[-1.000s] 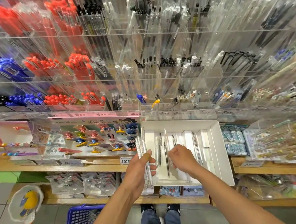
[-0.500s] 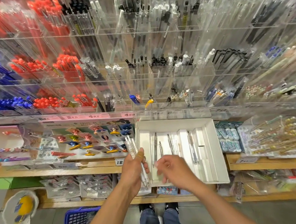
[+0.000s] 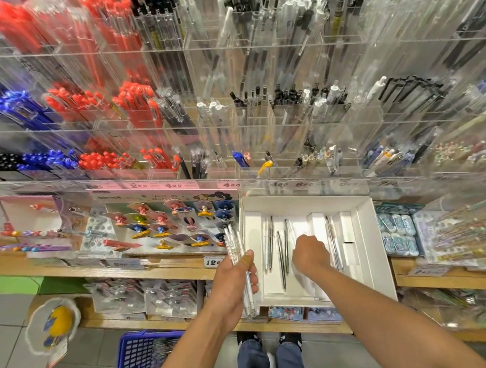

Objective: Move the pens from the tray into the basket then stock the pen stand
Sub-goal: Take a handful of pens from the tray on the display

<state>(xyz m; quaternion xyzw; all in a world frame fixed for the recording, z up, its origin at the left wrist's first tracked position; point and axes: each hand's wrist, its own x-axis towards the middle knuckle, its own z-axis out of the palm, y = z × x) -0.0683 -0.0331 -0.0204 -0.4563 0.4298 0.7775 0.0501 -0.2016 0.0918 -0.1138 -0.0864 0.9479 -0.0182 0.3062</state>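
Down at the floor's near edge sits the blue basket (image 3: 146, 360), and just above it the left hand (image 3: 233, 282) grips a bundle of clear pens (image 3: 239, 266) beside the tray's left wall. The right hand (image 3: 310, 254) hovers inside the white tray (image 3: 377, 249), fingers curled over loose pens (image 3: 282, 253); whether it pinches one, I cannot tell. Beyond rises the clear pen stand (image 3: 259, 110).

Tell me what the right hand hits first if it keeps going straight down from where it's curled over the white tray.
Probably the clear pens lying on the white tray's floor, just beneath the right hand; depth is unclear.
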